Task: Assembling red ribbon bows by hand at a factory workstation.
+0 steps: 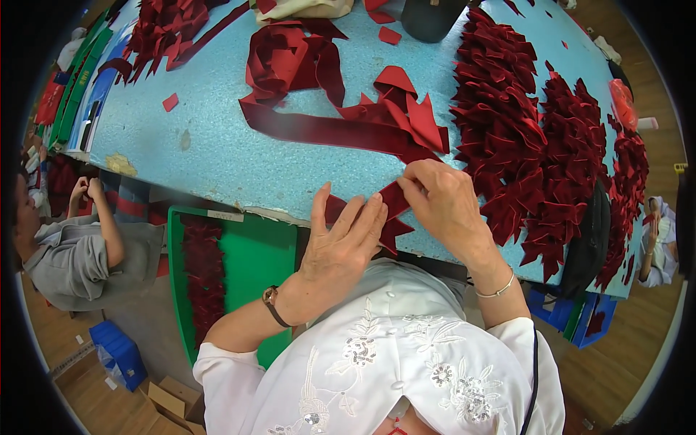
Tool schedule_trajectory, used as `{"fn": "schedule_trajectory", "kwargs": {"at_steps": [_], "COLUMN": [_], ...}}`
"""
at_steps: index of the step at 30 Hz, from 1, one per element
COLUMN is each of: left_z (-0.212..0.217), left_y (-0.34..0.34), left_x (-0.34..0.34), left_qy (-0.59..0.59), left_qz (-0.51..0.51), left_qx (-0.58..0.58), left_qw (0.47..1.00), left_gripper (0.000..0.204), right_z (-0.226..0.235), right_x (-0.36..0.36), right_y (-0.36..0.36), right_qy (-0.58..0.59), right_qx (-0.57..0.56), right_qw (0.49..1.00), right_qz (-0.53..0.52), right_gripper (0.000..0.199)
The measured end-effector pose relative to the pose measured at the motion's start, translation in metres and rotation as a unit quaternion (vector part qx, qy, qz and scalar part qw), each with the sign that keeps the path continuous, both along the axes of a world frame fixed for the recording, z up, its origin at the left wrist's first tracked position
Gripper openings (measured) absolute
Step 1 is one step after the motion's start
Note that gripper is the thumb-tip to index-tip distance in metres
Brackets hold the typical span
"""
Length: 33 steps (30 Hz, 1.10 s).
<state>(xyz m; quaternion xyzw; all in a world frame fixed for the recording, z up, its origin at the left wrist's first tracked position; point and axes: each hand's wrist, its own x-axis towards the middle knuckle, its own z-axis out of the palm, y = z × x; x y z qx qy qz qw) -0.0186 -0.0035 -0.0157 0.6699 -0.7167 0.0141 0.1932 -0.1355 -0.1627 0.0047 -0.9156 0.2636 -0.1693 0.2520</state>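
At the table's near edge, about midway along, a short length of red velvet ribbon (392,199) lies between the person's two hands, with a notched, pointed end hanging below the fingers. The right hand (447,206) has its grip closed on the ribbon, thumb and forefinger pinching it near the fold. The left hand (335,243) lays its fingertips on the other part; its thumb is hidden, so I cannot tell whether that grip is closed or only pressing.

Beyond the hands, a long ribbon strip (330,134) loops across the blue table (196,148) and runs up to the right hand; whether it joins the held length is hidden. Toward the table's right edge stand dense rows of folded bows (500,123), quite near the right wrist. A green bin (261,254) sits below the near edge, on the left.

The likeliest trouble is the fold slipping or twisting if the left fingers lift early, since nothing else seems to hold it. A tug could drag the long strip along, should the two be connected. The right forearm, swinging outward, might topple the closest bows, and a dropped piece could slide off the near edge.
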Motion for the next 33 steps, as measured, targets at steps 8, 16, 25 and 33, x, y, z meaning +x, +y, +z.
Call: {"fn": "schedule_trajectory", "kwargs": {"at_steps": [8,16,25,33], "left_z": [0.003,0.003,0.005,0.003], "left_y": [-0.003,-0.002,-0.003,-0.001], "left_x": [0.0,0.0,-0.001,-0.002], "left_qy": [-0.002,-0.026,-0.028,-0.033], "left_qz": [-0.002,-0.023,-0.028,-0.03], "left_qx": [-0.006,-0.008,0.0,-0.002], "left_qw": [1.0,0.999,0.999,0.999], "left_gripper": [0.066,0.048,0.051,0.053], "right_z": [-0.008,0.009,-0.001,0.013], "right_x": [-0.003,-0.019,-0.022,-0.025], "right_y": [-0.003,0.006,0.002,0.003], "right_qy": [-0.001,-0.008,0.03,0.003], "right_qx": [-0.003,0.151,0.088,0.099], "right_qw": [1.0,0.988,0.995,0.995], "right_qz": [0.022,-0.004,0.036,0.01], "right_gripper": [0.007,0.009,0.008,0.008]}}
